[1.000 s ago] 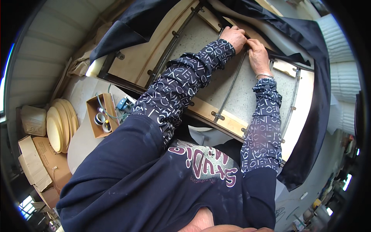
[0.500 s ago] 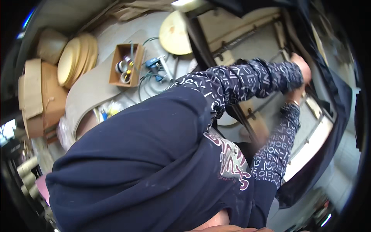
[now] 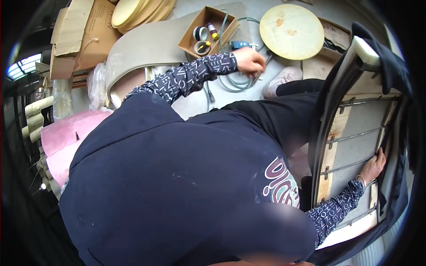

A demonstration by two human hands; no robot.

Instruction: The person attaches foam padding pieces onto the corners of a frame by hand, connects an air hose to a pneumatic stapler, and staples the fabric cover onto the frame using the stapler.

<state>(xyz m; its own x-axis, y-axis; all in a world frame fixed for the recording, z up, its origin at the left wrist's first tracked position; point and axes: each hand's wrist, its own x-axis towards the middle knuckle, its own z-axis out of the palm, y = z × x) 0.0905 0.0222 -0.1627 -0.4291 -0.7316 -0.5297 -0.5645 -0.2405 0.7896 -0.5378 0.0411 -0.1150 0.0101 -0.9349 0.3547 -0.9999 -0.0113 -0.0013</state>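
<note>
A wooden seat frame [image 3: 329,155] with metal springs across it stands tilted at my right, with dark fabric [image 3: 396,195] hanging round its edge. On its far rail lies my right hand [image 3: 373,167], fingers stretched along the rail beside the fabric. To the left, my left hand [image 3: 249,61] is closed above the floor, fingers pinched round a slim dark metal tool [image 3: 268,60] that is mostly hidden. Just beyond this hand lie a blue air tool [image 3: 241,44] and a green hose [image 3: 239,84].
An open cardboard box [image 3: 186,43] holds tape rolls and a small bottle. Round yellowish discs [image 3: 291,31] lie at the far side. A grey curved panel [image 3: 146,42], a large carton [image 3: 95,35] and pink pieces [image 3: 66,137] are at the left. My shoe [image 3: 284,80] is near the hose.
My left hand has left the seat frame and swung left to the hose and air tool. My right hand stays at the frame, lower along its rail. The view has shifted.
</note>
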